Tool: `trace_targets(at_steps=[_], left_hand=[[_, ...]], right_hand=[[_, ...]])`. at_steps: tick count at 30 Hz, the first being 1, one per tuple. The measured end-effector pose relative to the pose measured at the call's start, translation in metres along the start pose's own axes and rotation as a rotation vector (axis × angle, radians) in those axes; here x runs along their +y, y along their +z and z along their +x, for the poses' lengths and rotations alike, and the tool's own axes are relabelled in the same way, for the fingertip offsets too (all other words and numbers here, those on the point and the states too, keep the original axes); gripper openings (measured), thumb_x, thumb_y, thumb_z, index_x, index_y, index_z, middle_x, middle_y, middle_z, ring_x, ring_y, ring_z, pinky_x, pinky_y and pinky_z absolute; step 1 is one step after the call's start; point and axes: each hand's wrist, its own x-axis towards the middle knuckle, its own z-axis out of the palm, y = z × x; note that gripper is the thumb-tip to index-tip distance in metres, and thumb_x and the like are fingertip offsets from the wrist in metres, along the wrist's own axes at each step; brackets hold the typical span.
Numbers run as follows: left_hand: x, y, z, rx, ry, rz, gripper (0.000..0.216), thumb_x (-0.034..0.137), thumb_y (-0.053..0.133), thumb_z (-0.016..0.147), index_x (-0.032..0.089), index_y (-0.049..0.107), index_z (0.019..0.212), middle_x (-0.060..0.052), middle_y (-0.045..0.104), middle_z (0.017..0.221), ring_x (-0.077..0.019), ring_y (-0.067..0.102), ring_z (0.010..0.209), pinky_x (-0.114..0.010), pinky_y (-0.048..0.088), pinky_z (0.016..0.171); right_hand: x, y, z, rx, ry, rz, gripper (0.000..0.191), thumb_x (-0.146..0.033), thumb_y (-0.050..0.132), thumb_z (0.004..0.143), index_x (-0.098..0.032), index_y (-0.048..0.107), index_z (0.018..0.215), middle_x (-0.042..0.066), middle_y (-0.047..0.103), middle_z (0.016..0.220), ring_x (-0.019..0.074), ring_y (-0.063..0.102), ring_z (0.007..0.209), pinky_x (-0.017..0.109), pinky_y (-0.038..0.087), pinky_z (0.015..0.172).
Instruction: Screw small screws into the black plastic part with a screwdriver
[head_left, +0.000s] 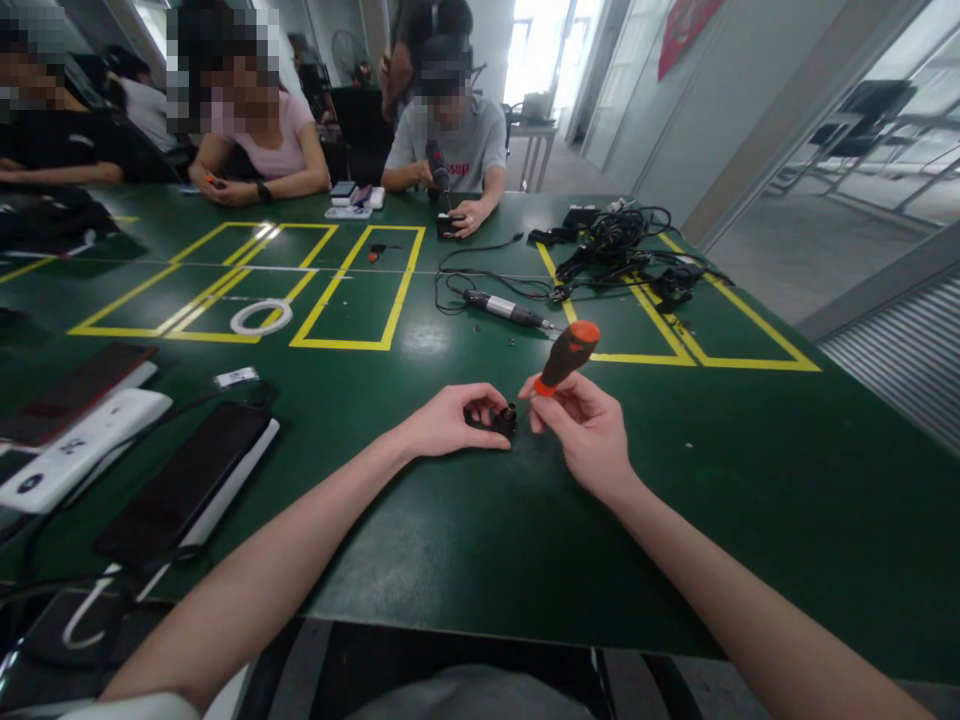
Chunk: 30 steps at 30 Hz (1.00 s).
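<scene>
My left hand (448, 420) is closed around a small black part (501, 418) that rests on the green table (465, 540). My right hand (583, 425) grips a screwdriver with an orange and black handle (568, 355). The handle tilts up and to the right, and its lower end points down at the black part between my two hands. The tip is hidden behind my fingers.
An electric screwdriver (502, 310) and a tangle of black cables (622, 255) lie farther back. A white ring (260, 317) sits inside yellow floor-style markings. Phones and white boxes (75, 445) lie at the left. Three people sit across the table, one holding a tool (437, 165).
</scene>
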Motion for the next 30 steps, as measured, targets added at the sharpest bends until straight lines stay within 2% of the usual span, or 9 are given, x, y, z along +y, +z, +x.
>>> trace_targets(at_steps=[4, 7, 12, 16, 19, 22, 25, 30], left_hand=[[-0.0006, -0.0001, -0.0002, 0.002, 0.008, 0.007, 0.042, 0.036, 0.089, 0.07, 0.017, 0.07, 0.102, 0.001, 0.065, 0.085, -0.0142, 0.057, 0.077, -0.029, 0.045, 0.075], [0.0015, -0.0007, -0.0007, -0.006, 0.004, 0.019, 0.039, 0.036, 0.088, 0.071, 0.016, 0.07, 0.1, 0.001, 0.065, 0.085, -0.0141, 0.057, 0.078, -0.028, 0.045, 0.075], [0.0033, -0.0008, -0.001, -0.008, -0.011, 0.019, 0.039, 0.038, 0.088, 0.071, 0.017, 0.069, 0.098, 0.0, 0.066, 0.086, -0.0147, 0.057, 0.079, -0.029, 0.044, 0.076], [0.001, -0.0006, -0.0003, -0.005, 0.0, 0.008, 0.041, 0.038, 0.088, 0.07, 0.017, 0.07, 0.1, 0.0, 0.066, 0.087, -0.0148, 0.057, 0.079, -0.029, 0.044, 0.076], [0.0003, -0.0009, 0.0, -0.008, 0.012, 0.01, 0.041, 0.037, 0.088, 0.07, 0.017, 0.069, 0.1, 0.001, 0.065, 0.086, -0.0142, 0.056, 0.077, -0.029, 0.044, 0.075], [0.0014, -0.0007, -0.0003, -0.009, 0.009, 0.023, 0.04, 0.037, 0.088, 0.071, 0.017, 0.069, 0.1, 0.001, 0.065, 0.086, -0.0143, 0.056, 0.078, -0.028, 0.045, 0.075], [0.0029, -0.0002, -0.0007, -0.006, 0.006, 0.03, 0.039, 0.037, 0.088, 0.071, 0.017, 0.07, 0.098, 0.0, 0.066, 0.086, -0.0146, 0.057, 0.079, -0.028, 0.045, 0.075], [0.0031, -0.0001, -0.0008, -0.003, 0.002, 0.028, 0.039, 0.037, 0.088, 0.071, 0.017, 0.07, 0.099, 0.0, 0.066, 0.086, -0.0146, 0.057, 0.079, -0.029, 0.045, 0.075]], right_hand=[[0.0028, -0.0022, 0.001, -0.022, 0.019, 0.008, 0.033, -0.054, 0.074, 0.089, -0.022, 0.069, 0.086, 0.001, 0.069, 0.077, 0.011, 0.055, 0.052, 0.029, 0.05, 0.053], [0.0044, -0.0025, 0.0006, -0.022, 0.037, 0.031, 0.037, -0.056, 0.078, 0.084, -0.021, 0.069, 0.093, 0.001, 0.07, 0.075, 0.0114, 0.056, 0.052, 0.029, 0.051, 0.052], [0.0024, -0.0006, -0.0005, 0.031, 0.047, -0.007, 0.037, -0.051, 0.083, 0.08, -0.022, 0.06, 0.079, -0.001, 0.069, 0.064, 0.0114, 0.056, 0.051, 0.026, 0.052, 0.052], [0.0003, -0.0007, 0.0004, 0.018, 0.012, -0.034, 0.033, -0.049, 0.083, 0.08, -0.021, 0.067, 0.077, 0.002, 0.072, 0.075, 0.0108, 0.055, 0.053, 0.027, 0.051, 0.052], [0.0008, -0.0019, 0.0014, -0.021, 0.008, -0.02, 0.032, -0.05, 0.08, 0.083, -0.02, 0.071, 0.077, 0.001, 0.068, 0.07, 0.0109, 0.054, 0.051, 0.027, 0.049, 0.05], [0.0024, -0.003, 0.0014, -0.062, 0.024, 0.029, 0.032, -0.052, 0.077, 0.086, -0.02, 0.072, 0.083, 0.001, 0.068, 0.067, 0.0117, 0.056, 0.05, 0.028, 0.05, 0.051], [0.0029, -0.0035, -0.0001, -0.044, 0.019, 0.058, 0.031, -0.048, 0.081, 0.083, -0.021, 0.07, 0.093, 0.001, 0.073, 0.071, 0.0121, 0.058, 0.051, 0.027, 0.051, 0.051], [-0.0003, -0.0037, -0.0007, -0.003, 0.032, -0.064, 0.03, -0.045, 0.083, 0.081, -0.02, 0.067, 0.074, 0.002, 0.071, 0.07, 0.0115, 0.057, 0.052, 0.026, 0.051, 0.051]])
